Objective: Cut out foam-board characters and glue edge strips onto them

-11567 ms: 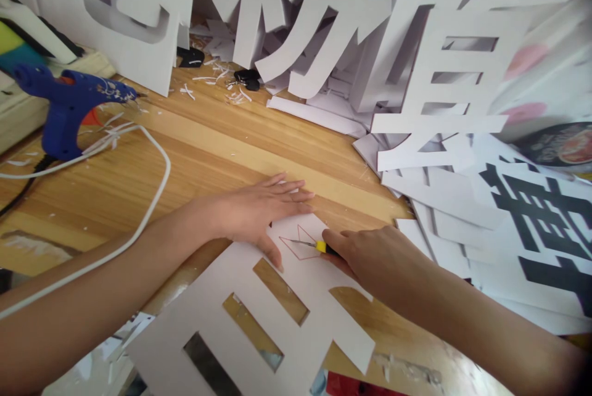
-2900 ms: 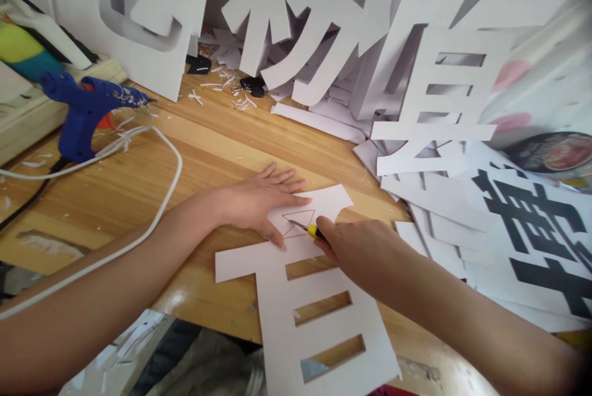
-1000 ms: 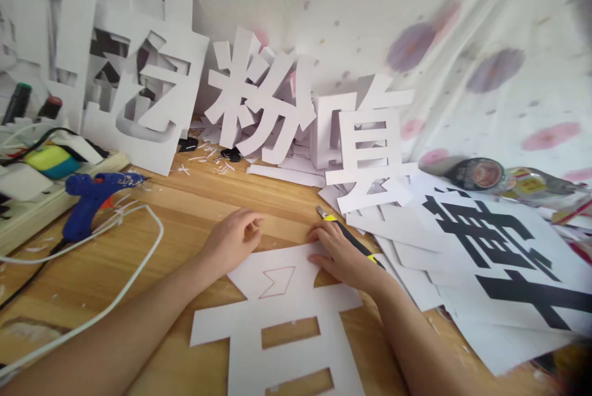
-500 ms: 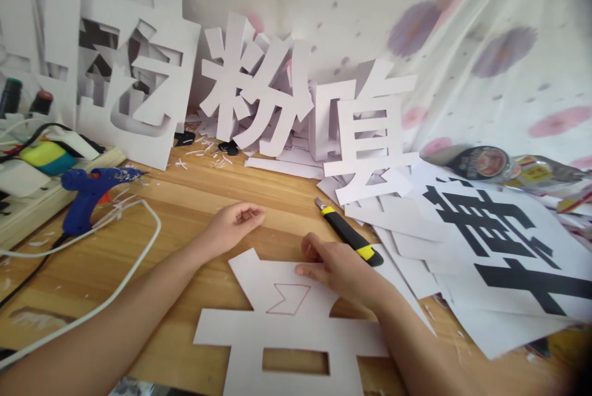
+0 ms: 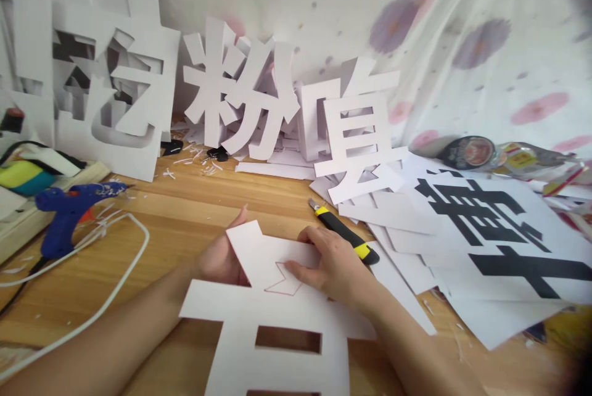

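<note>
A white cut-out character (image 5: pixel 287 309) of thick board or foam, with a red outline drawn near its top, lies tilted in front of me. My right hand (image 5: pixel 330 266) grips its upper right edge, thumb on the face and fingers curled over the edge. My left hand (image 5: pixel 217 260) is behind the upper left arm of the cut-out, one finger stretched upward past it; the other fingers are largely hidden, and whether they touch the board I cannot tell. Just beyond my right hand lies a black and yellow utility knife (image 5: pixel 345 232).
A blue glue gun (image 5: pixel 69 214) with a white cable (image 5: pixel 134 260) lies left. White cut-out characters (image 5: pixel 240 94) stand along the back. On the right are white sheets, one with a black printed character (image 5: pixel 476 205), and a roll of tape (image 5: pixel 472 152). Scraps litter the wooden table (image 5: pixel 194 198).
My left hand has moved from above the table to behind the cut-out. The cut-out's top has risen slightly in my right hand's grip. The view has shifted a little to the right.
</note>
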Available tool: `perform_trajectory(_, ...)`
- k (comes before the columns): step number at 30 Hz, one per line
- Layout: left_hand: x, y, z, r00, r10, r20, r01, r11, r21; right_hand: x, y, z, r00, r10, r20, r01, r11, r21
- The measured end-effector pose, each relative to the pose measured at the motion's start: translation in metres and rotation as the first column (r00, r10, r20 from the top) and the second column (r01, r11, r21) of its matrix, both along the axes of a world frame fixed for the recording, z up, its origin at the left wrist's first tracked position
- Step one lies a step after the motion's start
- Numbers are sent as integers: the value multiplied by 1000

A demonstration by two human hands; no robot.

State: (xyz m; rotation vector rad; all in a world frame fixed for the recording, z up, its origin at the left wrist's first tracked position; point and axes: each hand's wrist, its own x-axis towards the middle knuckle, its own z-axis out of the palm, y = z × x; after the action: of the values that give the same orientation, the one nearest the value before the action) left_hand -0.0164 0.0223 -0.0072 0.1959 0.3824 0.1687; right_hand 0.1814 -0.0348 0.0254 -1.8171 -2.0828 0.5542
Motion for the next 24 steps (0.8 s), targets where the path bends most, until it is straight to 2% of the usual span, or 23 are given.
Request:
perform_trajectory(4,6,-2,-3,999,-42,8,43,999,-33,-8,-3,7,998,-28,-58,19,988,-151)
perform_trajectory(8,8,-4,-7,1000,11,-25,-11,1000,-4,-2,-3,10,983,-39,-178,-14,957,-289)
perform_trajectory(12,10,-6,-10,992,115,-60,-112,992,52,5,-2,7,976,-47,-214,-15,960,-281)
perform_trajectory(16,11,-6,-5,996,62,-61,-57,995,82,5,-3,8,979,-69,-194,13,961,-276)
perform_trajectory(24,10,-6,2,977,24,-210,12,986,167,-2,-7,15,988,-84,-130,46,960,-275)
